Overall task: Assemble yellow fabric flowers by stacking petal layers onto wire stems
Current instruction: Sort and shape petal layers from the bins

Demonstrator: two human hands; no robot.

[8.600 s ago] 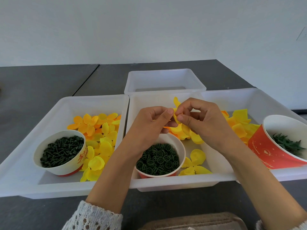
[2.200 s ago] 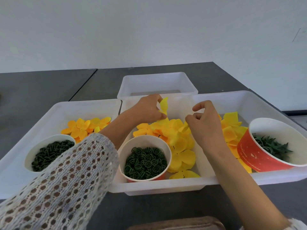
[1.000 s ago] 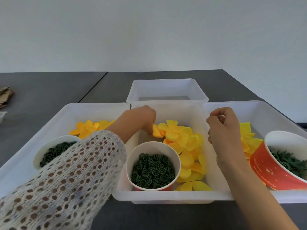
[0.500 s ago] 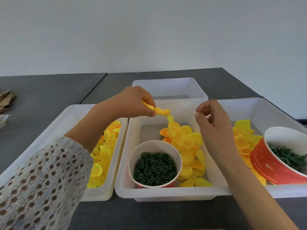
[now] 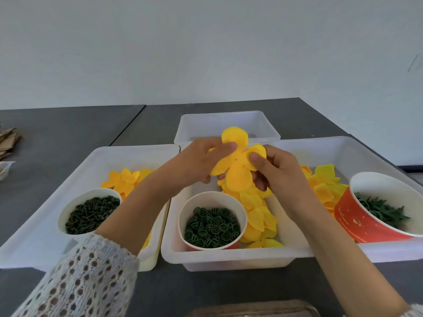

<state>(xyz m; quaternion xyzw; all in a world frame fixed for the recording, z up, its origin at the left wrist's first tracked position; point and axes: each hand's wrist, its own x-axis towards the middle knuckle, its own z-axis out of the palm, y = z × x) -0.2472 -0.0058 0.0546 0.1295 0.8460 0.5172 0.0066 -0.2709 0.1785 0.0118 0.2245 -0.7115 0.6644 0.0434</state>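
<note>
A flat yellow petal layer (image 5: 237, 167) is held spread out above the middle tray (image 5: 229, 259). My left hand (image 5: 196, 161) pinches its left side with thumb on top. My right hand (image 5: 277, 167) pinches its right petal between thumb and fingers. More yellow petal layers (image 5: 258, 216) lie heaped in the middle tray beneath. A paper cup of dark green rings (image 5: 211, 221) stands at that tray's front. No wire stem shows in either hand.
The left tray (image 5: 45, 243) holds orange-yellow petals (image 5: 124, 180) and a cup of dark green pegs (image 5: 90, 213). A red cup of green leaves (image 5: 380, 207) and yellow petals (image 5: 325, 184) sit in the right tray. A small tray (image 5: 225, 126) stands behind. Cardboard scraps (image 5: 6, 140) lie far left.
My left hand lifted a petal layer from the middle tray and brought it to the centre. My right hand closed in and took its right side; the layer is now spread flat between both hands.
</note>
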